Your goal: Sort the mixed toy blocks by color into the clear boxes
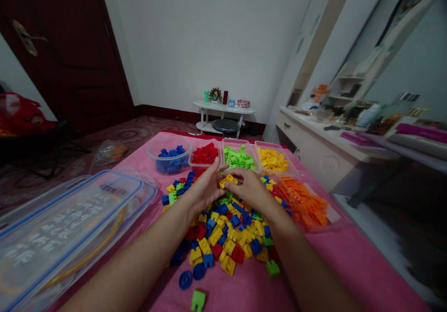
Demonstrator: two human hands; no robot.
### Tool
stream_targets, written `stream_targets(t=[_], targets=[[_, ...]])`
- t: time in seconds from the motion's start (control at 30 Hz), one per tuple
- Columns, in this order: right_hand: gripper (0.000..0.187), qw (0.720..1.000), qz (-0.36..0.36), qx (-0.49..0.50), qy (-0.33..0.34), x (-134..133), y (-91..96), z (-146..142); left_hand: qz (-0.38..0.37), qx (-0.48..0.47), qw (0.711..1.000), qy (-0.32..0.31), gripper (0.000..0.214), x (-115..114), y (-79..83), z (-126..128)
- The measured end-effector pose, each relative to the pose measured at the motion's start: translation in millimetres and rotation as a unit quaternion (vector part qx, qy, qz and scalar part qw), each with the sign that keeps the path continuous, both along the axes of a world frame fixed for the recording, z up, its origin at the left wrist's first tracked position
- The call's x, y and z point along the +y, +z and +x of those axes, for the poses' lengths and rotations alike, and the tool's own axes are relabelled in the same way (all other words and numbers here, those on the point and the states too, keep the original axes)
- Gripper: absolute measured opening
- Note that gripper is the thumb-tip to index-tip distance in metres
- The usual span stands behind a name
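Note:
A heap of mixed coloured plastic bricks (226,237) lies on a pink cloth (349,265). Both my hands meet over the far side of the heap. My left hand (204,188) and my right hand (249,188) are closed together on a few yellow bricks (227,179) held between the fingertips. Behind the hands stands a row of clear tubs: blue bricks (170,156) in a round tub, then red bricks (206,153), green bricks (239,158) and yellow bricks (273,159). Orange bricks (303,200) fill a tub at the right.
Clear plastic lids with blue rims (70,223) lie at the left on the cloth. A white dresser (314,144) with clutter stands at the right. A small white table (223,109) is by the far wall, and a dark door (63,46) at the left.

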State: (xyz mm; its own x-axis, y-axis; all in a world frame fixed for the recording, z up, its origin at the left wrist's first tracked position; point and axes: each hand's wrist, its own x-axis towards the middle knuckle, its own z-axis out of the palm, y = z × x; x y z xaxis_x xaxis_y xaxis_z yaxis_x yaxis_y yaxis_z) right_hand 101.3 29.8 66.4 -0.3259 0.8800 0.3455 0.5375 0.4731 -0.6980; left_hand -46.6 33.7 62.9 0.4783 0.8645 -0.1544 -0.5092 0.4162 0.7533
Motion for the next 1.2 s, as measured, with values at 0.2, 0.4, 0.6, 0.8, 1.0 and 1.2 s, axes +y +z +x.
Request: stream_targets(t=[0.2, 0.4, 0.6, 0.8, 1.0, 1.2], targets=[[0.021, 1.000, 0.005, -0.001, 0.013, -4, -5.1, -8, -0.011, -0.023, 1.000, 0.003, 0.060, -4, 1.7, 4], [0.017, 0.999, -0.042, 0.025, 0.005, -7, -12.6, -16, -0.003, 0.002, 1.000, 0.005, 0.065, -4, 1.0, 8], [0.022, 0.981, -0.136, 0.132, -0.047, 13, -4.3, 9, 0.046, 0.066, 0.995, 0.061, 0.057, 3, -7.1, 3], [0.024, 0.949, -0.072, -0.078, -0.298, 77, 37.4, 88, 0.103, 0.187, 0.968, 0.136, 0.047, 15, -19.9, -1], [0.042, 0.912, -0.078, -0.231, -0.329, 111, 48.4, 134, 0.107, 0.188, 0.962, 0.168, 0.043, 25, -31.0, -4], [0.017, 0.903, -0.118, -0.343, -0.228, 109, 25.0, 123, 0.113, 0.191, 0.960, 0.173, 0.035, 26, -30.1, -8]])
